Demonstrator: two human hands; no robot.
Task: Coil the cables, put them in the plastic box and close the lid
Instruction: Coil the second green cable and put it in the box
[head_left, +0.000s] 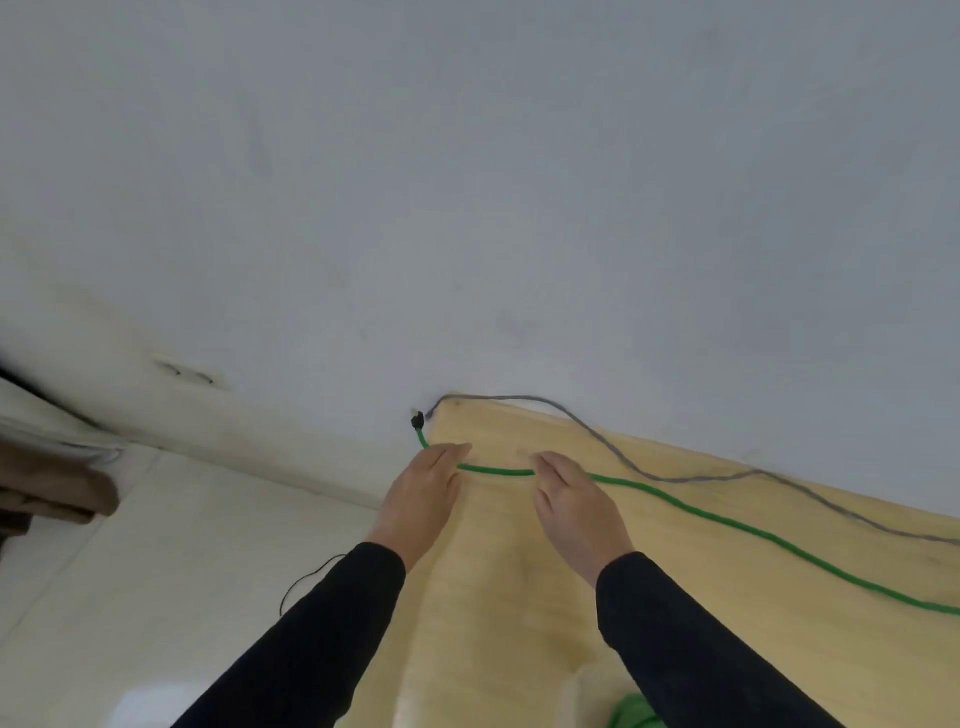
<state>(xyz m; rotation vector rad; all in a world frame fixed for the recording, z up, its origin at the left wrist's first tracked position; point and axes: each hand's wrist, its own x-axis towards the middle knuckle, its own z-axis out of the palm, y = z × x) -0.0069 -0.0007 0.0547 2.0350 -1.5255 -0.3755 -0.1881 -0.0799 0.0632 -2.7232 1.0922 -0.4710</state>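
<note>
Head view, one entry per item.

Green cable (675, 501): lies on the pale wooden table (509, 582), running from a dark plug (417, 420) that overhangs the table's far left corner, across to the right edge of view. Round and braided-looking; judged light, limp and fairly grippy, so it should loop easily but may spring out of a loose coil. Best taken near the plug end, where both hands are.

Grey cable (613, 441): thinner, just beyond the green one, along the wall (467, 182) side of the table. Judged softer still.

Left hand (423, 496): palm down, fingers together and extended over the green cable near the corner; whether it pinches the cable cannot be told.

Right hand (574, 512): fingers curled down over the same cable, thumb hidden; grip not confirmed.

Green mass (634, 714): at the bottom edge, unidentified.

Plastic box: not in view.

Room: table edge falls off left to a light floor (130, 571); wall close behind, open tabletop toward the person.
</note>
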